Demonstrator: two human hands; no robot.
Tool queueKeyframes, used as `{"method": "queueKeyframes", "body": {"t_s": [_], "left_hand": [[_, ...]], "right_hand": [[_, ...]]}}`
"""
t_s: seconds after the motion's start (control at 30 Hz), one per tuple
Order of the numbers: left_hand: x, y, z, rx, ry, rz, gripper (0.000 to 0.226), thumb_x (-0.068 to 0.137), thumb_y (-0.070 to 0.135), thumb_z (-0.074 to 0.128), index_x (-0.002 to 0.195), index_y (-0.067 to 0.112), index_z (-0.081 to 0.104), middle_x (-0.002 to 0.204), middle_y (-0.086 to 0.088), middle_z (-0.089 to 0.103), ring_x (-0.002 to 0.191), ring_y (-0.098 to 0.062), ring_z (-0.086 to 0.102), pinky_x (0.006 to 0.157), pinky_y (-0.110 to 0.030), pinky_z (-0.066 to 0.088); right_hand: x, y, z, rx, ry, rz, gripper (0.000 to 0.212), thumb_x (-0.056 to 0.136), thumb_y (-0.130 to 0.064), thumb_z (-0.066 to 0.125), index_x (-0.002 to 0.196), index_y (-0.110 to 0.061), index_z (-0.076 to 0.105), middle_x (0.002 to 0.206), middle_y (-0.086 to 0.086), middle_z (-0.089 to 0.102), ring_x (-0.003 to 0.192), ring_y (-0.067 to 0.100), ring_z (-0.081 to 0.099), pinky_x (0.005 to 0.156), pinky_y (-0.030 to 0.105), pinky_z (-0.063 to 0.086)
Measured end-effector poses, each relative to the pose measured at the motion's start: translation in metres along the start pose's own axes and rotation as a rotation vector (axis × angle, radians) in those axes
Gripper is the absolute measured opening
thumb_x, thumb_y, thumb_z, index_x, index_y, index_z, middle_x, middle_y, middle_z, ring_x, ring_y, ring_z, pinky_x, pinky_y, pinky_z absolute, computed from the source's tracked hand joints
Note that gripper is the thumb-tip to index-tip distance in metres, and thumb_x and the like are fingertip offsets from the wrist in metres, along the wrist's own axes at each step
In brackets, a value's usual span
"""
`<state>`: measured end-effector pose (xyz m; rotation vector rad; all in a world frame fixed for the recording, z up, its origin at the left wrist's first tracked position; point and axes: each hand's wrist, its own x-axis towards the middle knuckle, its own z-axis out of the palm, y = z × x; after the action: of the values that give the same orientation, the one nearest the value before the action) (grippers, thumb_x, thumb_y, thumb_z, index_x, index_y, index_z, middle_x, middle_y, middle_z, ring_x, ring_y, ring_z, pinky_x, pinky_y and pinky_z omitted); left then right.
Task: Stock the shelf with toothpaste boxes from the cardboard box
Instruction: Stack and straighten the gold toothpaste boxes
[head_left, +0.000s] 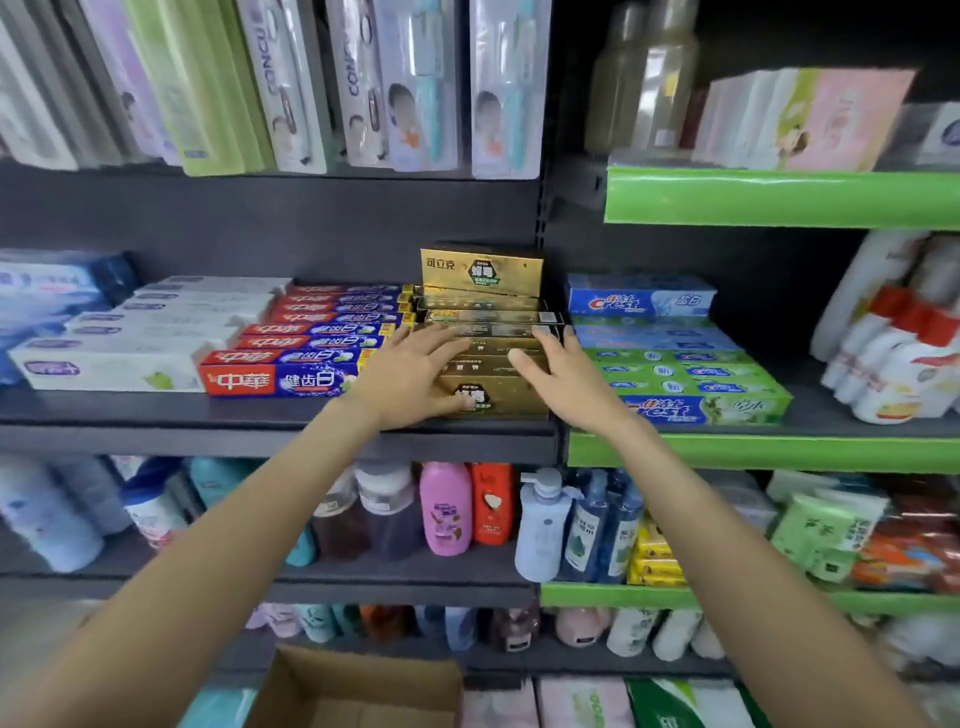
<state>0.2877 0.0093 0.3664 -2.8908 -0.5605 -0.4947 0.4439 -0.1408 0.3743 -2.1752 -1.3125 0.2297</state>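
I see cardboard box (358, 696) open, interior bare | gold toothpaste boxes (488, 332) stacked on dark shelf (260, 415), count unclear | left hand (410, 374), right hand (558, 376) flat-fingered, pressing the stack.

toothpaste boxes (488, 332) on shelf (270, 415) | cardboard box (358, 691) below

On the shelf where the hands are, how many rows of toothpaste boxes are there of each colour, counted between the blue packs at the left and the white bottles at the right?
White row: 1
Red row: 1
Gold row: 1
Blue-green Crest row: 1
Total: 4
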Motion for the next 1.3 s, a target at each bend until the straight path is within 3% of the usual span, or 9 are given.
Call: {"method": "queueKeyframes", "body": {"t_s": [0.1,0.3,0.57,0.7,0.87,0.97,1.07,1.3], "left_hand": [[0.009,0.006,0.006,0.018,0.011,0.051,0.078,0.085,0.065,0.044,0.148,0.024,0.025,0.155,0.000,0.026,0.142,-0.019,0.022,0.117,-0.039,0.010],[0.013,0.010,0.004,-0.067,-0.009,0.097,0.078,0.087,0.061,0.047,0.149,0.020,0.024,0.155,-0.004,0.024,0.142,-0.023,0.023,0.116,-0.036,0.016],[0.002,-0.009,-0.001,-0.137,-0.059,-0.006,0.085,0.080,0.071,0.046,0.148,0.023,0.026,0.155,-0.001,0.024,0.142,-0.022,0.022,0.115,-0.034,0.016],[0.003,-0.016,0.006,-0.075,-0.055,-0.027,0.102,0.065,0.090,0.014,0.147,0.032,0.025,0.154,0.005,0.026,0.144,-0.020,0.018,0.116,-0.044,0.017],[0.007,-0.013,0.001,-0.142,-0.152,-0.058,0.085,0.077,0.069,0.049,0.148,0.034,0.020,0.157,0.008,0.017,0.146,-0.022,0.009,0.113,-0.047,0.022],[0.006,-0.017,0.003,-0.268,-0.130,-0.059,0.088,0.074,0.067,0.056,0.148,0.032,0.024,0.157,0.005,0.018,0.146,-0.021,0.008,0.116,-0.049,0.017],[0.005,-0.019,0.009,-0.301,-0.108,-0.056,0.099,0.065,0.084,0.046,0.147,0.032,0.026,0.156,0.004,0.020,0.145,-0.019,0.010,0.116,-0.051,0.016],[0.009,-0.018,0.006,-0.358,-0.150,-0.074,0.103,0.058,0.085,0.038,0.147,0.033,0.026,0.157,0.003,0.017,0.146,-0.014,0.007,0.118,-0.049,0.011]], "right_hand": [[0.014,-0.004,0.004,0.009,0.024,0.078,0.069,0.093,-0.061,0.032,0.150,-0.025,0.017,0.159,0.013,0.002,0.146,0.026,0.008,0.116,0.044,0.016],[0.031,-0.004,0.006,-0.020,0.043,0.109,0.064,0.094,-0.048,0.044,0.147,-0.015,0.029,0.152,0.013,0.031,0.140,0.027,0.028,0.113,0.042,0.028],[0.034,-0.002,0.009,-0.043,0.033,0.062,0.064,0.096,-0.048,0.040,0.149,-0.015,0.023,0.157,0.013,0.017,0.144,0.025,0.017,0.113,0.037,0.021],[0.040,0.006,0.005,-0.075,0.029,0.029,0.068,0.093,-0.055,0.041,0.149,-0.023,0.021,0.157,0.012,0.015,0.144,0.028,0.018,0.115,0.043,0.024],[0.053,0.004,-0.002,-0.043,0.013,0.065,0.070,0.092,-0.057,0.042,0.150,-0.029,0.014,0.158,0.015,-0.005,0.145,0.034,0.011,0.115,0.046,0.021],[0.066,-0.001,-0.005,-0.013,-0.008,0.075,0.068,0.094,-0.052,0.043,0.149,-0.025,0.015,0.158,0.017,-0.002,0.146,0.030,0.008,0.115,0.043,0.018],[0.074,-0.001,-0.001,-0.057,-0.021,0.088,0.063,0.095,-0.049,0.043,0.148,-0.022,0.024,0.158,0.016,0.007,0.146,0.029,0.007,0.115,0.044,0.017],[0.077,0.000,0.000,-0.110,-0.019,0.016,0.052,0.099,-0.040,0.039,0.146,-0.020,0.032,0.157,0.011,0.018,0.145,0.025,0.013,0.115,0.039,0.017]]}}
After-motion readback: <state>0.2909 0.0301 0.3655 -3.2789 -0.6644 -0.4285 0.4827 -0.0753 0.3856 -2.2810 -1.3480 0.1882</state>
